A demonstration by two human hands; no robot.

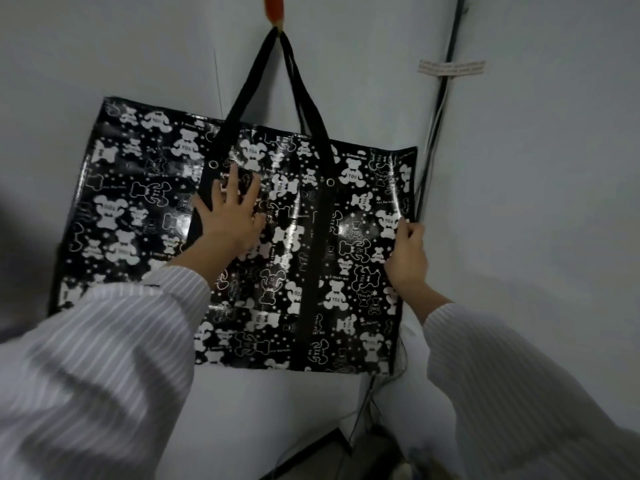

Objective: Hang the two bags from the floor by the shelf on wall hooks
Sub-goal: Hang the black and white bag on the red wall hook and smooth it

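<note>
Already on the wall (554,202), the big black bag (145,209) with white bear print hangs flat against it by its two black handles (256,81), looped over an orange hook (274,8) up top. From my feed, the left hand (230,216) lies spread, fingers apart, flat on the bag's front beside the left strap. My right hand (407,254) pinches the bag's right edge near the corner cables (436,116).

You've got dark cables (437,109) running down wall corner at right, strip of pale printed tape (452,68) stuck across them near top. More thin wires (362,410) trail down low by dark blurry object (311,452) at bottom edge.
</note>
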